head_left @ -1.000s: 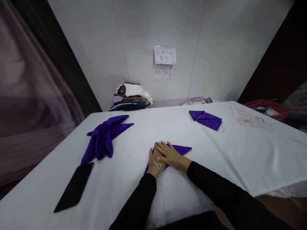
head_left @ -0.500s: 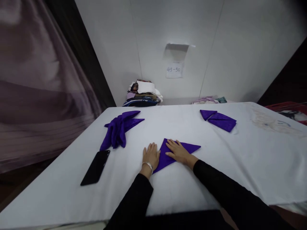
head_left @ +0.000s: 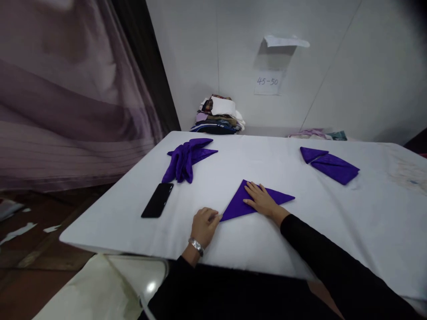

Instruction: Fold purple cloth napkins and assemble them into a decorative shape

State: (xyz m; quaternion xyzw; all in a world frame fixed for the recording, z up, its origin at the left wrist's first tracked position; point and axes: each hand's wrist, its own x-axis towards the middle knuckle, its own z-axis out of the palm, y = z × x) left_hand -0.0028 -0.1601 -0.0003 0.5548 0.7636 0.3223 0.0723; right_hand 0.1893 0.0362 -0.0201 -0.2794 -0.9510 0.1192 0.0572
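Wall (head_left: pixel 240 58) panels, pale grey, stand across the back of my head-camera feed. Before them I have the bench (head_left: pixel 260 164), draped in white cloth that lies smooth in places and creased toward the right. A mauve curtain (head_left: pixel 73 89) hangs beyond its left side. At the far edge I make out a stack of folded clothes (head_left: pixel 218 116), dark at the bottom with a white piece on top.

Nearest me on the bench is the purple triangle (head_left: pixel 235 208), a folded cloth lying flat near the middle of the front half, one point toward the left and another toward the right. A bunched purple cloth (head_left: pixel 185 162) sits farther back on the left, and a flat-folded purple cloth (head_left: pixel 335 168) lies back on the right, well apart from it.

My right hand (head_left: pixel 262 200) rests palm down on the triangle, fingers extended and slightly parted. My left hand (head_left: pixel 204 224) is curled, thumb and fingertips together, pinching the triangle's left corner.

Up on the wall I can read "45-50" on a paper label (head_left: pixel 267 86). A black phone (head_left: pixel 158 201) lies just in front of the bunched cloth. Smallest is a silvery bracelet (head_left: pixel 196 246) around the left wrist.
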